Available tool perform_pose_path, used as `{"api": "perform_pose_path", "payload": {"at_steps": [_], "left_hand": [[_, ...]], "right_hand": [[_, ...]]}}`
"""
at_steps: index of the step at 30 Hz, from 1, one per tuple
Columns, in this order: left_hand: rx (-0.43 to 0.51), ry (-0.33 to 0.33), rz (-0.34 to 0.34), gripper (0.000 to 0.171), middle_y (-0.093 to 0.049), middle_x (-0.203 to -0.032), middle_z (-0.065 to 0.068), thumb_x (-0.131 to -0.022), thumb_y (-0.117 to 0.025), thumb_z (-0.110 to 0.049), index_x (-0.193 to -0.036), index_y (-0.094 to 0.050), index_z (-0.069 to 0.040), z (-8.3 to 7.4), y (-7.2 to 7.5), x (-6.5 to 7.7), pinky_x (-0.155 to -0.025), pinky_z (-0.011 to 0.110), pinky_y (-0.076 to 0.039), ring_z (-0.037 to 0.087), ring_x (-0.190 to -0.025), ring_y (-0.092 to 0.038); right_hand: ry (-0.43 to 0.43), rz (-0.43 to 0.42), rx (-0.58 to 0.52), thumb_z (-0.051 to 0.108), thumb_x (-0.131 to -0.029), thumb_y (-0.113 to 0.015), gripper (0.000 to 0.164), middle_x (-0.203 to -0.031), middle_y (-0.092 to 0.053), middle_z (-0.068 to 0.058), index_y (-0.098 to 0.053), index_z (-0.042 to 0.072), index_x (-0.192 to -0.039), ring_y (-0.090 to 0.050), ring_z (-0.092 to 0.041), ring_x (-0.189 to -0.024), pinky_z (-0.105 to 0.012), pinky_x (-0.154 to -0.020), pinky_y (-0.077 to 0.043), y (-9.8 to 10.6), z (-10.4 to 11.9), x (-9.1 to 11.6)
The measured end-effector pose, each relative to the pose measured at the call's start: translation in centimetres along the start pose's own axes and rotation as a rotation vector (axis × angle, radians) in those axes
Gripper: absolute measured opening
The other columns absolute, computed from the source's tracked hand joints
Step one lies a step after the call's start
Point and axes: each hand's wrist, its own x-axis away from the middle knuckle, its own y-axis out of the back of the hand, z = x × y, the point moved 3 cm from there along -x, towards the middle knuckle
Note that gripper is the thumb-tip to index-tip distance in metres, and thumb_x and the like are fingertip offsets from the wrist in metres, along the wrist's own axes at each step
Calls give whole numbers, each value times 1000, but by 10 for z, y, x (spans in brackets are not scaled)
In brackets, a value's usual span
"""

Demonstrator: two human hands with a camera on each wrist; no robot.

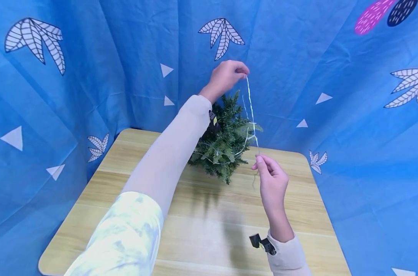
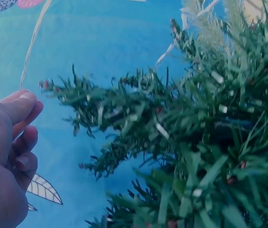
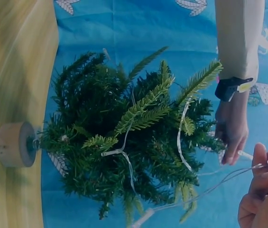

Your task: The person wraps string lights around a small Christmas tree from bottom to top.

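Observation:
A small artificial Christmas tree stands on the table, with a string of fairy lights looped about its branches. My left hand is raised above the treetop and pinches the light wire between thumb and fingertip. From there the wire drops almost straight to my right hand, whose thumb and forefinger pinch it low at the tree's right side. A short loose end hangs below those fingers. In the right wrist view, clear bulbs show along the wire, and another strand crosses the front branches.
The tree's round wooden base rests on the light wood table. Behind and at both sides hangs a blue curtain with leaf and triangle prints. A small black camera is strapped to the right wrist.

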Motion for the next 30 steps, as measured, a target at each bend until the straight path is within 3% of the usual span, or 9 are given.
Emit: {"api": "perform_pose_path", "payload": {"at_steps": [6,8,11,14,21,26,28,30], "left_hand": [[91,26,-13,22,-68,-125,-10,-102,-62,-28,-121,-72,-26,14,3,-5,-95,24,-47,6,-109,-60],[111,38,-19,23,-69,-125,-9,-101,-63,-25,-122,-72,-24,19,4,-7,-95,24,-47,8,-109,-60],[140,63,-16,24,-68,-126,-5,-102,-62,-23,-124,-71,-20,29,6,-8,-95,26,-48,11,-112,-60],[148,94,-5,26,-67,-129,-4,-102,-61,-23,-126,-71,-18,37,9,-8,-98,28,-47,13,-116,-59],[64,113,47,28,-68,-128,-6,-103,-59,-27,-127,-70,-21,42,24,-7,-97,32,-46,15,-116,-61],[-58,102,104,28,-67,-130,-11,-102,-61,-30,-128,-70,-24,43,39,-3,-111,38,-37,13,-123,-59],[-95,110,129,27,-67,-131,-12,-101,-62,-31,-127,-70,-26,46,43,-2,-115,39,-33,11,-125,-56],[-87,120,153,27,-67,-132,-11,-101,-62,-31,-126,-71,-24,50,45,-1,-115,39,-33,11,-126,-55]], "right_hand": [[-9,21,20,32,-98,-68,28,-76,-70,7,-77,8,-110,-54,-5,-60,-18,-57,-41,-3,1,1],[-7,32,22,31,-98,-68,27,-76,-70,7,-77,9,-110,-57,-6,-62,-19,-56,-41,-4,2,2],[-10,53,24,31,-98,-68,25,-76,-71,7,-77,11,-110,-68,-10,-80,-20,-68,-48,-7,3,2],[-14,69,24,31,-98,-68,25,-77,-71,6,-77,12,-111,-69,-13,-82,-21,-67,-47,-9,5,3],[-5,66,25,33,-98,-68,22,-78,-72,3,-77,16,-108,-67,-12,-78,-21,-59,-41,-11,12,5],[22,62,11,33,-97,-69,22,-79,-72,-3,-78,15,-106,-46,-8,-53,-23,-49,-33,-13,18,7],[29,57,8,32,-97,-69,20,-79,-72,-3,-78,16,-105,-37,-11,-50,-25,-47,-29,-14,19,8],[33,47,0,32,-98,-68,19,-79,-71,-1,-78,17,-104,-37,-11,-49,-25,-47,-29,-14,21,8]]}}
